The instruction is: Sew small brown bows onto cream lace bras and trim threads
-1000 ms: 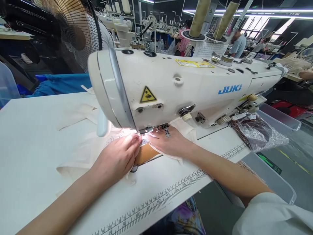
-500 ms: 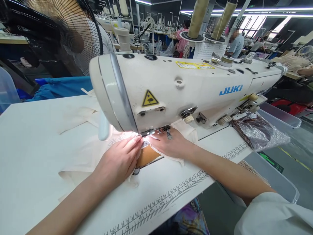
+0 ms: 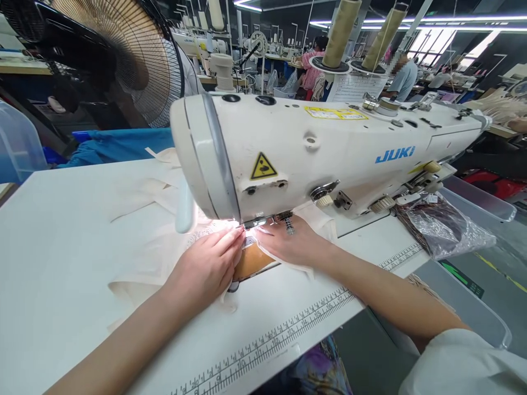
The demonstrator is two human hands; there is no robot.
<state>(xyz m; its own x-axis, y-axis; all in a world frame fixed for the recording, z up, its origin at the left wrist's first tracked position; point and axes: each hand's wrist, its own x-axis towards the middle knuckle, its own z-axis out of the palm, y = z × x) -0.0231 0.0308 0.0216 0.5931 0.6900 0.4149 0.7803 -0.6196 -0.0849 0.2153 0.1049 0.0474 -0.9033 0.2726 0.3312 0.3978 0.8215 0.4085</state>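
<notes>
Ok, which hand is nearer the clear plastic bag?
The right hand, on the side of the orange-brown plate toward the clear plastic bag. The left hand is on the plate's other side, farther off. Both touch pale cloth.

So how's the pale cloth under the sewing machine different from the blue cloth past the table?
The pale cloth is creamy, while the blue cloth is bright blue. The pale cloth spreads across the table and under the sewing machine; the blue cloth is beyond the table's far edge. Part of the pale cloth is brightly lit; the blue cloth has no such glow. Both look soft and show folds.
</notes>
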